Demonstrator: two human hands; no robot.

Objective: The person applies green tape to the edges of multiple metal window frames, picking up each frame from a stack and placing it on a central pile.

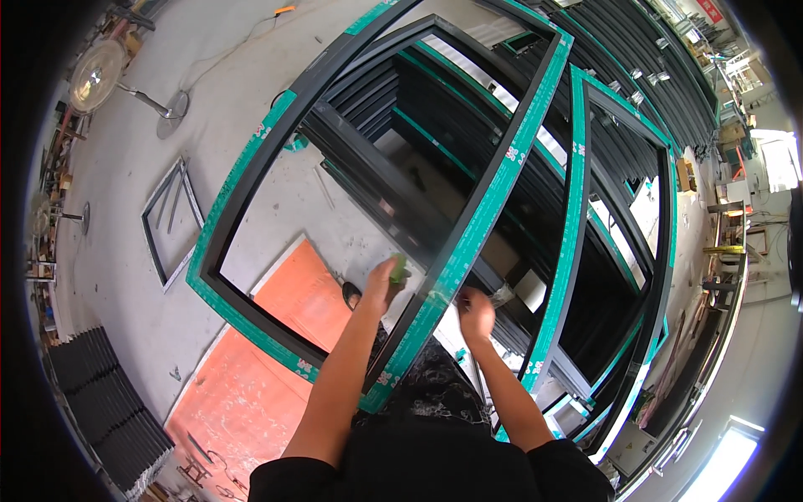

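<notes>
Left hand (383, 283): fingers closed around a small green item (398, 268), kind not clear; positioned at the open area of the frame, left of its long bar.

Right hand (477, 316): fingers curled, blurred and in shadow; cannot tell whether they grip anything. A clear, crumpled-looking scrap (502, 295) lies just beside it. Position: right of the same bar.

Frame (495, 188): large, black, faced with printed green tape; stands tilted directly before the person, its long bar running between the two hands. A pale mark shows on the tape near them.

Condition, as judged: the visible corners look joined and most of the facing is taped, with one bare black stretch on the upper left bar. No pane is evident in the opening. Work at the bar between the hands appears under way; how much is left there cannot be told.

Second frame (575, 192): similar, taped green, standing to the right.

Dark stacked frames (452, 125): behind both.

Orange-pink mat (242, 385): on the floor, lower left.

Small frame (154, 251): on the floor, farther left, loose strips inside.

Dark bars (104, 406): bundled, far lower left.

Standing fan (96, 77): upper left.
</notes>
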